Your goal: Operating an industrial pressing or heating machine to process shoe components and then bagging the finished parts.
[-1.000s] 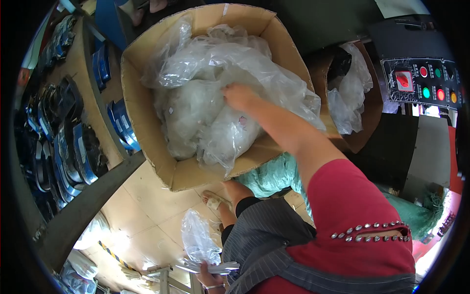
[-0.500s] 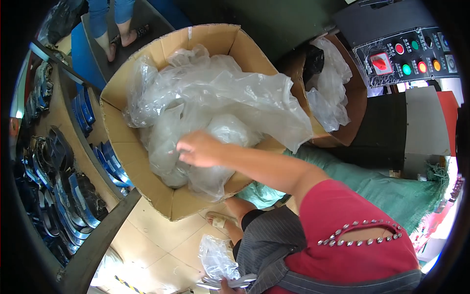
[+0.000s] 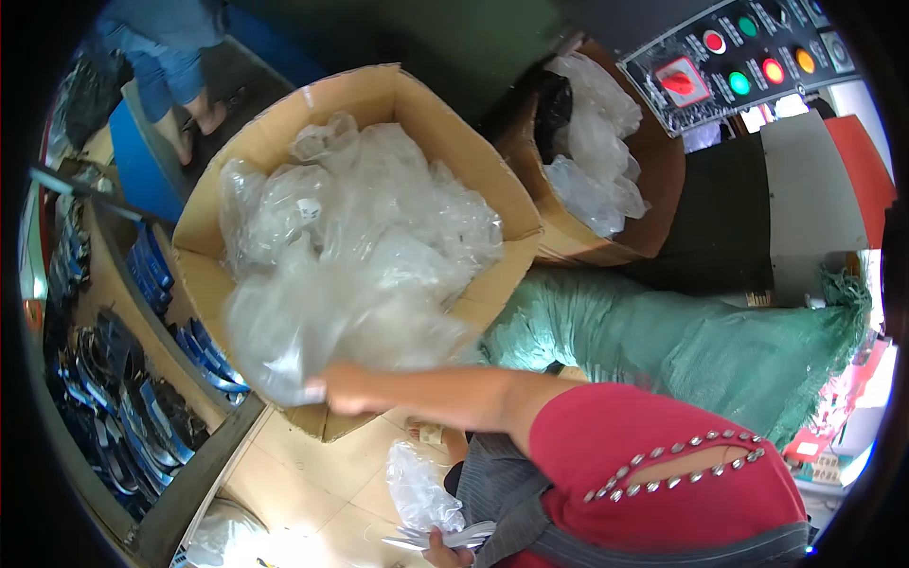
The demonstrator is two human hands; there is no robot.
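My right hand (image 3: 348, 389) reaches in from the right, its fingers closed at the edge of a clear plastic bag (image 3: 275, 331). That bag is blurred and puffed up over the near side of a large cardboard box (image 3: 210, 301). More crumpled clear plastic bags (image 3: 379, 189) fill the box behind it. Low in the picture my left hand (image 3: 443, 551) is closed on a thin stack of white flat sheets (image 3: 469, 537). A smaller crumpled clear plastic bag (image 3: 417, 488) is against the stack. Part of the left hand is cut off by the lower edge.
A second cardboard box (image 3: 663, 185) with plastic stands behind, right. Nearby are a green woven sack (image 3: 653, 331) and a control panel (image 3: 739, 66) with coloured buttons. Shelves of dark and blue curved pieces (image 3: 123, 407) line the left. Another person's legs (image 3: 166, 90) show at far left.
My right hand has moved nearer, to the box's near edge, drawing clear plastic with it. The long bag draped over the box's right side no longer hangs there. The view has shifted slightly.
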